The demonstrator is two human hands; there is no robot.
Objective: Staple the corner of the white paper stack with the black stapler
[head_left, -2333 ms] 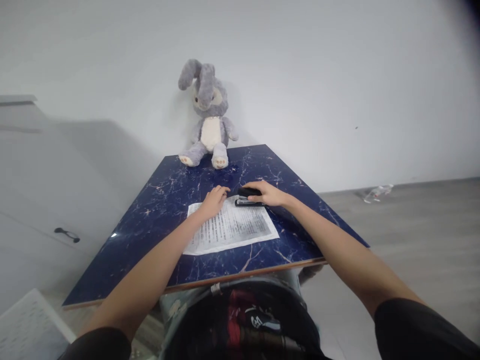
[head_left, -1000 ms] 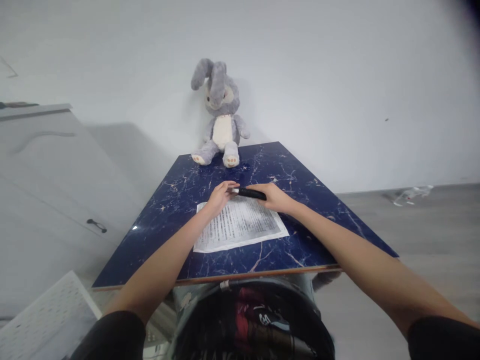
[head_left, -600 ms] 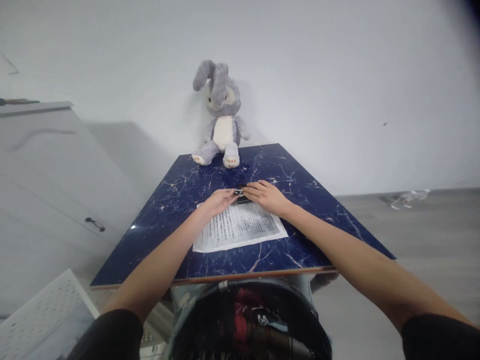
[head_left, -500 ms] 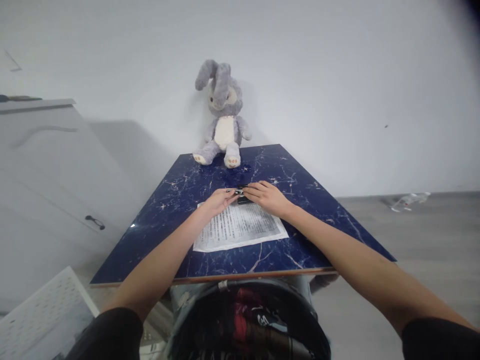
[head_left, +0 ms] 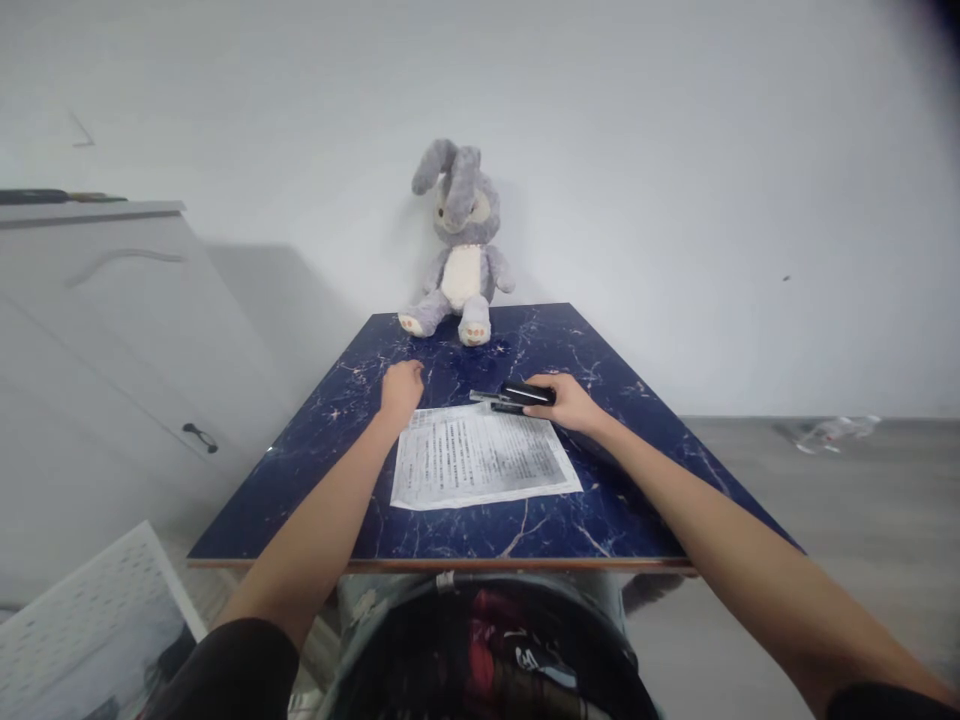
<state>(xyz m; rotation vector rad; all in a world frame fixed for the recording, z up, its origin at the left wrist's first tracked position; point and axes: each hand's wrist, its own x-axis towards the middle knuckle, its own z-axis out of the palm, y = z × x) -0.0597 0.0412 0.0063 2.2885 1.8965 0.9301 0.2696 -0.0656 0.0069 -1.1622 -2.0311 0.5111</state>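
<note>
Resting at the far right corner of the printed sheet (head_left: pixel 484 457), the black stapler (head_left: pixel 517 396) lies on the blue marbled bench (head_left: pixel 637 490) with your right hand (head_left: pixel 570 403) wrapped over its rear, fingers clamped on it. Your left hand (head_left: pixel 401 388) sits curled on the bench just beyond the sheet's far left corner, fingers together, holding nothing. A plush rabbit (head_left: pixel 459 250) sits at the far edge against the wall.

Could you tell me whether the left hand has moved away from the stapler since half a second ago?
Yes. The left hand has drawn leftward off the stapler and now rests beyond the printed sheet's far-left corner, apart from it.
</note>
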